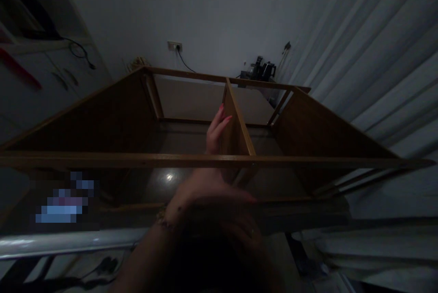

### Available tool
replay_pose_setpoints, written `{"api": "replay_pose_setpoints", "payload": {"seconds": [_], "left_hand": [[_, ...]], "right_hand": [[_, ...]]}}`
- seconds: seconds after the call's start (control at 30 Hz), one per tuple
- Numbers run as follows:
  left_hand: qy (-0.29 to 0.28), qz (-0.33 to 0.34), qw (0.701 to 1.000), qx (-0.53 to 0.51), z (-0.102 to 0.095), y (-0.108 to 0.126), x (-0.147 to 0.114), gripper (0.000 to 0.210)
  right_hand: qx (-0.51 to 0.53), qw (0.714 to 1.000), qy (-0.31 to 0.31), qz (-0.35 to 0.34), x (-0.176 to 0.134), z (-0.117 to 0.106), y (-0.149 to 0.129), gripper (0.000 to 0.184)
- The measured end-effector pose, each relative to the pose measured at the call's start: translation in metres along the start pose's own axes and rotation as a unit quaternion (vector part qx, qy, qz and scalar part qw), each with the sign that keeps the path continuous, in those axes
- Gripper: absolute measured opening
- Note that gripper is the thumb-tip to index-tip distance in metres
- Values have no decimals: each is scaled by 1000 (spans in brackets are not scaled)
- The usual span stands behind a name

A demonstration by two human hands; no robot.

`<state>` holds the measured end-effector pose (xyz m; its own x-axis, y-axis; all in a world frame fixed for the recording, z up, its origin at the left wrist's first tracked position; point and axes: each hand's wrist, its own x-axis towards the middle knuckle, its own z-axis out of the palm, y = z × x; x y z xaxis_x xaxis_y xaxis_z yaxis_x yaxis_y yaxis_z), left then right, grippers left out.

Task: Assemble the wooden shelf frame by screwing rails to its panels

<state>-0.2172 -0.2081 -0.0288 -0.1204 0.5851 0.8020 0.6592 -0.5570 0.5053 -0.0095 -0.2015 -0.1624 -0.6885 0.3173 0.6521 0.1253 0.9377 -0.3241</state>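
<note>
An open wooden cabinet frame with a brown base spans the view. A wooden divider splits its inside. My left hand, with a bracelet at the wrist, reaches past the underside of the front rail. Its red-nailed fingers stretch up behind the rail, close to the divider's left face; whether they touch it I cannot tell. Another part of this hand, blurred, points right in front of the rail. Low in front of the cabinet is my right hand, dark and smeared, its fingers unclear.
A pale curtain hangs at the right. On the back wall is a socket with a plugged-in cable. A black kettle stands behind the cabinet. White drawers are at the left, and a metal tube crosses the lower left.
</note>
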Motion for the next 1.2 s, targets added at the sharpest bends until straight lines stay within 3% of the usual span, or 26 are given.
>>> {"api": "replay_pose_setpoints", "payload": {"seconds": [0.17, 0.27, 0.37, 0.43, 0.53, 0.73, 0.83, 0.93, 1.07, 1.2], "left_hand": [[-33, 75, 996, -29, 15, -5, 25, 112], [-31, 115, 993, -22, 21, -6, 29, 83], [-4, 116, 993, -34, 25, -6, 28, 49], [0, 115, 993, -40, 26, -5, 27, 38], [-15, 121, 992, -36, 24, -4, 29, 35], [-13, 116, 992, -43, 25, -6, 30, 30], [-2, 117, 992, -48, 28, -7, 29, 30], [10, 119, 992, -50, 29, -7, 28, 30], [10, 105, 993, -45, 29, -5, 28, 30], [17, 100, 994, -50, 30, -5, 27, 32]], "right_hand": [[38, 999, -6, 0, -6, 4, 3, 25], [54, 998, -14, 4, -4, 1, 1, 27], [70, 998, -1, -6, 1, -2, -1, 26], [73, 997, 6, -15, 2, -3, -1, 25], [57, 998, 11, -19, -4, -5, 1, 23], [-27, 998, -55, 20, -13, -14, 0, 23], [-87, 995, -19, -43, -4, -11, 1, 11], [-132, 989, 22, -67, 4, -1, 3, 19], [-113, 993, 39, -8, 4, 10, -2, 31], [-84, 994, 7, 68, 0, 9, -10, 35]]}}
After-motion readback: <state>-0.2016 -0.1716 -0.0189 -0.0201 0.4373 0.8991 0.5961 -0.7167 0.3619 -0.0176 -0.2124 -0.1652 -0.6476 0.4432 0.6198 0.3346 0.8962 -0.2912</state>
